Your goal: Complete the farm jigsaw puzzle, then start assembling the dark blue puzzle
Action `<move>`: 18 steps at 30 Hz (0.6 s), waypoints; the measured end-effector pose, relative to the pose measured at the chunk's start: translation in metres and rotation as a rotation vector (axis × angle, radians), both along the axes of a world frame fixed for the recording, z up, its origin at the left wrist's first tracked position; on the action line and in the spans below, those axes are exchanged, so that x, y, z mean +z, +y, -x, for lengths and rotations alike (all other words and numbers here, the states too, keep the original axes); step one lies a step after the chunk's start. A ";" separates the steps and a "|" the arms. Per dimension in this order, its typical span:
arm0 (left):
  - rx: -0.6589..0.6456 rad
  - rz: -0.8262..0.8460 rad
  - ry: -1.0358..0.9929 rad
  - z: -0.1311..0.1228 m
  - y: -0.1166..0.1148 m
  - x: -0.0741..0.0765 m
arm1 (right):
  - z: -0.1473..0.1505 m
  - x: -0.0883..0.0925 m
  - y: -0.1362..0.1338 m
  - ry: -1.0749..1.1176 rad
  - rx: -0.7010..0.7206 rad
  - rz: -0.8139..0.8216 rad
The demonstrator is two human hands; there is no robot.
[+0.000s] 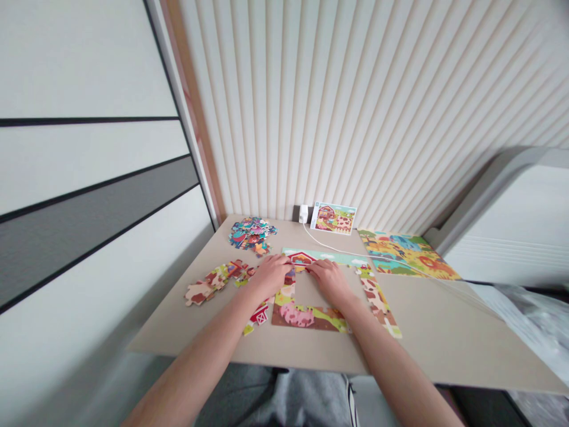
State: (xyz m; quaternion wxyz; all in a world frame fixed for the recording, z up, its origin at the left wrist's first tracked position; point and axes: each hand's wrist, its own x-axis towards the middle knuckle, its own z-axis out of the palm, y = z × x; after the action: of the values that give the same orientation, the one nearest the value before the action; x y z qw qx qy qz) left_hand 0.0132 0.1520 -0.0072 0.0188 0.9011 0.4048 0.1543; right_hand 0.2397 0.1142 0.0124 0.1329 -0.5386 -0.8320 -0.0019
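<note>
A jigsaw puzzle border [331, 318] lies on the table, with a pink pig along its near side and a spotted cow down its right side. My left hand [272, 271] is at the upper left corner, fingers closed together at the left edge of a red barn-roof piece [302, 258]. From the right, my right hand [328, 276] reaches the same piece with its fingertips pinched at its lower right edge. Fingers partly cover the joins there. Loose farm pieces [208, 283] lie left of the border, and a red barn-door piece [260, 314] sits below my left wrist.
A heap of blue and purple pieces [252, 232] lies at the back left. A farm picture card [333, 218] leans on the pleated wall beside a white charger [303, 213], whose cable runs right across an animal picture puzzle [406, 254]. Clear plastic wrapping [533, 314] lies far right.
</note>
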 end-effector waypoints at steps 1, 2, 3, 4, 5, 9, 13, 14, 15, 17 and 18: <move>-0.003 -0.001 -0.002 0.000 0.000 0.000 | 0.000 0.000 0.000 -0.005 0.006 -0.002; -0.003 -0.003 -0.004 0.000 0.001 0.000 | -0.001 0.000 0.000 -0.011 0.012 -0.005; 0.000 -0.004 -0.007 0.000 0.001 -0.001 | -0.001 0.000 -0.001 -0.016 0.017 -0.008; 0.006 -0.007 -0.010 0.001 0.001 -0.001 | -0.001 0.001 -0.001 -0.019 0.021 -0.011; 0.013 -0.009 -0.014 0.001 0.002 -0.001 | -0.002 0.001 -0.001 -0.022 0.026 -0.012; 0.020 -0.017 -0.022 0.003 0.003 -0.001 | -0.002 0.002 -0.001 -0.038 0.022 -0.005; 0.006 -0.015 -0.013 0.003 0.001 0.000 | -0.002 0.001 0.000 -0.062 0.029 0.001; 0.004 -0.015 -0.012 0.003 0.001 0.000 | -0.002 0.001 0.000 -0.064 0.032 -0.001; 0.004 -0.014 -0.011 0.003 0.000 0.000 | -0.001 0.000 0.000 -0.064 0.033 -0.001; 0.005 -0.010 -0.010 0.002 -0.001 0.001 | -0.002 0.000 0.001 -0.062 0.036 0.005; 0.007 -0.008 -0.010 0.002 -0.001 0.001 | -0.002 0.000 0.001 -0.061 0.038 0.007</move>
State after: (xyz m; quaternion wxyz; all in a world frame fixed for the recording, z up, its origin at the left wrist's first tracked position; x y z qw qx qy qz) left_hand 0.0109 0.1512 -0.0067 0.0167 0.8989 0.4073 0.1606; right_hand 0.2413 0.1150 0.0120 0.1054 -0.5231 -0.8456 -0.0128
